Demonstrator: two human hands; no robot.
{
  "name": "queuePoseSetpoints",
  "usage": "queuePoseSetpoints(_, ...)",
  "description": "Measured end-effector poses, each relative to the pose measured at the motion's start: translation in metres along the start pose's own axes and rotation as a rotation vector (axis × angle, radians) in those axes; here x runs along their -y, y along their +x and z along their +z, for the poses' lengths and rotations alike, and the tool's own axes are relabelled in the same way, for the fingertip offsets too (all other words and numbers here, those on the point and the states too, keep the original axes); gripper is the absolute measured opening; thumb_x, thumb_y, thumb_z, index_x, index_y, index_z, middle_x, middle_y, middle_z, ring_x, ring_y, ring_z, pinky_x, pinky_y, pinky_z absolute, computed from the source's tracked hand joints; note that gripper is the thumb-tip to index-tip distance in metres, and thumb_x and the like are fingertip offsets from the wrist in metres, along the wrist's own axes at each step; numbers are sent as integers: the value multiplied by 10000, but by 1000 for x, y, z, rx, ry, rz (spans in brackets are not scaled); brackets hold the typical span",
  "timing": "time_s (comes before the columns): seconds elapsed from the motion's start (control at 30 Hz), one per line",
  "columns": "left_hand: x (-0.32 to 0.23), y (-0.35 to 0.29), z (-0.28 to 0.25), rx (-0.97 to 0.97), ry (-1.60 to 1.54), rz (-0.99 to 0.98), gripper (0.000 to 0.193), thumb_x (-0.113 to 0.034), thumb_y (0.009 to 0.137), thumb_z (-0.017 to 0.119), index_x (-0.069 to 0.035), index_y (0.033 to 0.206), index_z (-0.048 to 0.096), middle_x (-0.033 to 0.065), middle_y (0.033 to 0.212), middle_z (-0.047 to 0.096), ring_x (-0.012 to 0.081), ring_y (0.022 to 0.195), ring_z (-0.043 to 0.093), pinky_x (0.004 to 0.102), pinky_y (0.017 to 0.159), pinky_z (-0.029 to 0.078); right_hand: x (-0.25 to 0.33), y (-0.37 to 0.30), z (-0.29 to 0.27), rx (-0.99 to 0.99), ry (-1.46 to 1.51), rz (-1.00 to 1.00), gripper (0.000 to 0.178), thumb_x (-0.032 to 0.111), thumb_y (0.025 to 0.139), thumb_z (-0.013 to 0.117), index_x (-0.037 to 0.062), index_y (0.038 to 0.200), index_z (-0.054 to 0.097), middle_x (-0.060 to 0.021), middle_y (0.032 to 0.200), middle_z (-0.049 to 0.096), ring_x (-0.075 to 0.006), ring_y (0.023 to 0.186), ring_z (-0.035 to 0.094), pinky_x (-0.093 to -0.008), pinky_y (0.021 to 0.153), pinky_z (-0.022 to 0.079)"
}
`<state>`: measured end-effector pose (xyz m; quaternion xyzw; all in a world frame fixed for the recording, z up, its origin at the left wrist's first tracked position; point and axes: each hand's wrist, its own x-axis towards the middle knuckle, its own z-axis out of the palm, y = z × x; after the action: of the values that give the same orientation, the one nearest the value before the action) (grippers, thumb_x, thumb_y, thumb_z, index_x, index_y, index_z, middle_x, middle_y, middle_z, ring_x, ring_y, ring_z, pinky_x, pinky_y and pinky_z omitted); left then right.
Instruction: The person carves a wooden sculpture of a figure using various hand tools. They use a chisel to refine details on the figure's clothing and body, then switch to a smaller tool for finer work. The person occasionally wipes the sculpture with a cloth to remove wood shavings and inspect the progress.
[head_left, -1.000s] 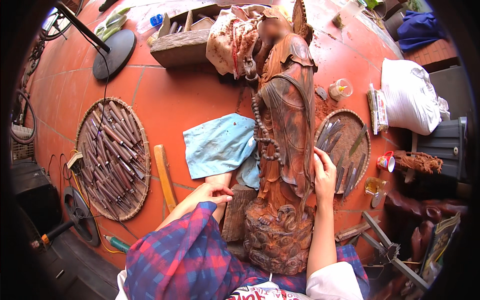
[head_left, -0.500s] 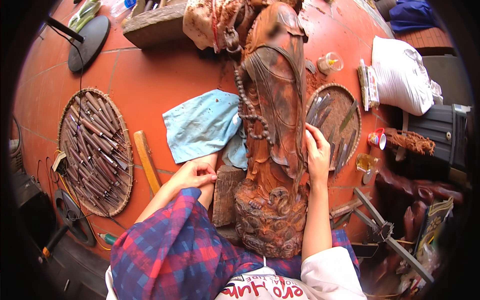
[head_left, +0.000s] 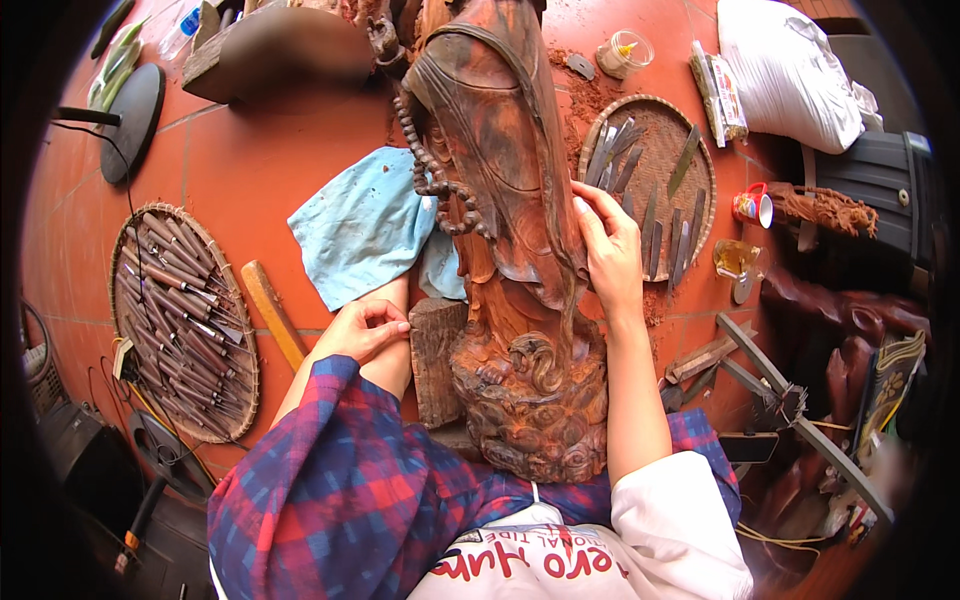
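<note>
A dark reddish-brown carved wooden statue (head_left: 500,170) in draped robes stands before me on its knobbly carved base (head_left: 530,410); its top is cut off by the upper edge. A string of carved beads (head_left: 425,150) runs down its left side. My right hand (head_left: 612,250) touches the robe's right edge, thumb and forefinger closed at it; some fingertips are hidden. My left hand (head_left: 362,330) rests by my bent leg, fingers loosely curled with nothing visible in them. Beside it stands a rough wooden block (head_left: 437,360), against the statue's base. A light blue cloth (head_left: 355,230) lies beyond that hand.
At left, a round woven tray (head_left: 250,345) holds many wood-handled carving tools, beside a wooden mallet or stick (head_left: 272,312). A second woven tray (head_left: 705,205) at right holds flat metal blades. Near it are a jar (head_left: 624,54), a red mug (head_left: 750,206) and a glass (head_left: 735,260).
The whole view has shifted, so the statue's top has slipped out of the picture. My right hand stays at the statue's edge and my left hand keeps its curled pose.
</note>
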<state>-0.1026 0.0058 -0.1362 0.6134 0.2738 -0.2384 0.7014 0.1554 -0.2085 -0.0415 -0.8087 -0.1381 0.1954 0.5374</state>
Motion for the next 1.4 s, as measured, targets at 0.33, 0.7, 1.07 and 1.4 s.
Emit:
queuePoseSetpoints(0.33,-1,2,1,8,-16,11,130,-139,905,697,-10,899,704,-5,807,689,48,752,583,232,699,478,0,0,-2,-2,-9,-11,257,102,971,581,-48,1168,651,-102,1025,718,-114,960,636,-273,863,499)
queuePoseSetpoints(0.7,-2,3,-2,25,60,-4,144,-141,923,688,1,902,693,-16,817,659,53,765,567,231,701,477,0,-1,-1,-21,0,4,249,83,956,587,-39,1161,658,-104,1032,724,-119,965,651,-274,864,506)
queuePoseSetpoints(1.07,12,6,-4,45,-80,19,157,-144,924,689,13,924,694,13,828,691,65,790,593,238,732,492,-5,0,-1,-37,31,16,277,146,945,616,-30,1154,661,-124,952,729,-103,864,644,-274,751,507)
queuePoseSetpoints(1.4,5,4,-1,58,-177,-39,110,-108,938,671,2,931,676,9,849,671,62,805,586,224,712,481,-6,-1,1,-67,48,-9,265,135,934,621,-42,1127,667,-155,934,727,-116,841,658,-284,734,520)
